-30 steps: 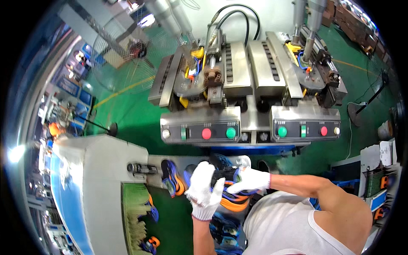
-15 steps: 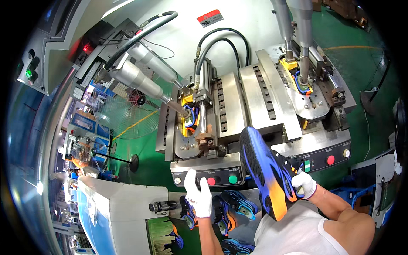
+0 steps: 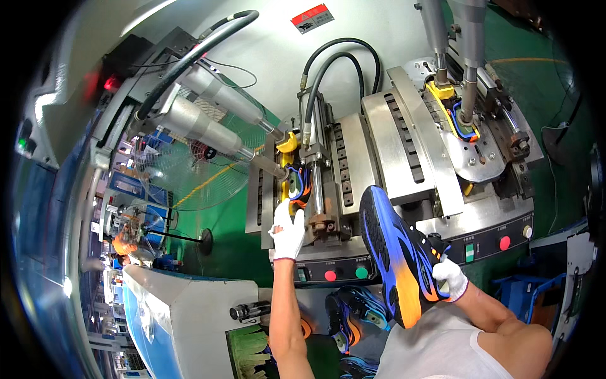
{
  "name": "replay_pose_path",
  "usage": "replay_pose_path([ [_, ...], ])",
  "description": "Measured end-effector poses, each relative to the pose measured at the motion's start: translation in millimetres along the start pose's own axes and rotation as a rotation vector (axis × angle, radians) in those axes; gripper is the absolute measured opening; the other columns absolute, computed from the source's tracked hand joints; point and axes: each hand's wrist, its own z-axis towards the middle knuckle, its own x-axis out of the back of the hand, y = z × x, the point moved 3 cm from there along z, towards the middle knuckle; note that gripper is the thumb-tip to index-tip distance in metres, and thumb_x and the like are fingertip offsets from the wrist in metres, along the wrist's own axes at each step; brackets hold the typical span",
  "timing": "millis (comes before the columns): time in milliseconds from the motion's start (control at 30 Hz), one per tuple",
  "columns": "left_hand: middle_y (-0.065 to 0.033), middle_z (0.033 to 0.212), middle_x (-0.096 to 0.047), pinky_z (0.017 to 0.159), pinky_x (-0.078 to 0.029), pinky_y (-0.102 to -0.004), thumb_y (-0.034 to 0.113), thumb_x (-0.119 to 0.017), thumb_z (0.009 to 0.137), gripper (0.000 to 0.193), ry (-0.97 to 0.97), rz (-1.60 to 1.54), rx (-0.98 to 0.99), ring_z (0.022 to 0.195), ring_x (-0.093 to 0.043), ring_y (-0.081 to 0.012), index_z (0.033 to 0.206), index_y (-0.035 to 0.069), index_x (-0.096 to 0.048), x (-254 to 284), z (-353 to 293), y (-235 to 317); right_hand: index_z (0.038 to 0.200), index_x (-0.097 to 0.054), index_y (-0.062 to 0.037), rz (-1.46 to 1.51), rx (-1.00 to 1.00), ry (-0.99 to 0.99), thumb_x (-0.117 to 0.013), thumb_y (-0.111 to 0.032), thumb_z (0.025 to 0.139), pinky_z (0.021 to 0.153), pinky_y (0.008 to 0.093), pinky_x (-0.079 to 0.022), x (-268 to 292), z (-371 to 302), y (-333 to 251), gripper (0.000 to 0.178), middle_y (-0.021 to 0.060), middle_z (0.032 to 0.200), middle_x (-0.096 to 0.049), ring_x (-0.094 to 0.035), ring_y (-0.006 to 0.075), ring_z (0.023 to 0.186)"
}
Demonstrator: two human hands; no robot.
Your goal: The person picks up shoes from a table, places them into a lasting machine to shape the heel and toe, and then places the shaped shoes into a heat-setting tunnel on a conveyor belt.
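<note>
My right hand (image 3: 449, 279), in a white glove, grips a blue, black and orange sneaker (image 3: 404, 252) by its collar, the sole turned toward the left and the orange end down. My left hand (image 3: 288, 235), also gloved, reaches up to the left press station with thumb and fingers apart. Its fingertips are right by the lower end of a shoe (image 3: 298, 184) clamped there; whether they touch it I cannot tell. A yellow block (image 3: 288, 143) sits at that shoe's far end, with a metal press rod (image 3: 268, 165) coming down onto it.
At the right station, another shoe (image 3: 465, 129) is held under rods. Control panels (image 3: 346, 270) with coloured buttons run along the machine's front. Several sneakers (image 3: 344, 316) lie below. A black cylindrical object (image 3: 250, 311) rests on the grey housing at left, and a fan (image 3: 201, 151) stands behind.
My left hand has moved up and forward, from in front of the left panel to the clamped shoe. The sneaker stays in my right hand. The view has shifted slightly.
</note>
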Motion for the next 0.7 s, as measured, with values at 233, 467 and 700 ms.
replay_pose_path([
  [233,-0.0262,0.134,-0.063,0.107,-0.043,-0.0585,0.051,-0.064,0.092,0.073,-0.100,0.313,0.316,0.122,-0.062,-0.0440,0.144,0.000,-0.050,-83,95,-22,0.158,-0.034,-0.0001,-0.124,0.081,0.058,-0.079,-0.005,0.076,0.104,0.0396,-0.054,-35,-1,-22,0.094,0.0140,0.144,-0.058,-0.063,0.0260,0.125],
  [467,-0.0292,0.126,-0.068,0.102,-0.052,-0.0462,0.061,-0.079,0.076,0.092,-0.170,0.184,0.454,0.116,-0.068,-0.0422,0.132,-0.006,-0.051,-108,159,-67,0.161,-0.030,-0.0024,-0.373,-0.038,0.318,-0.063,0.008,0.073,0.082,0.0344,-0.057,-52,-15,-32,0.095,0.0171,0.141,-0.060,-0.068,0.0256,0.111],
  [700,-0.0306,0.117,-0.070,0.102,-0.050,-0.0495,0.058,-0.077,0.079,0.082,-0.066,0.141,0.355,0.115,-0.067,-0.0442,0.125,-0.007,-0.056,-5,126,-57,0.149,-0.046,0.0046,-0.462,0.048,0.293,-0.065,0.006,0.082,0.089,0.0395,-0.061,-72,26,-13,0.070,0.0171,0.126,-0.069,-0.073,0.0260,0.100],
])
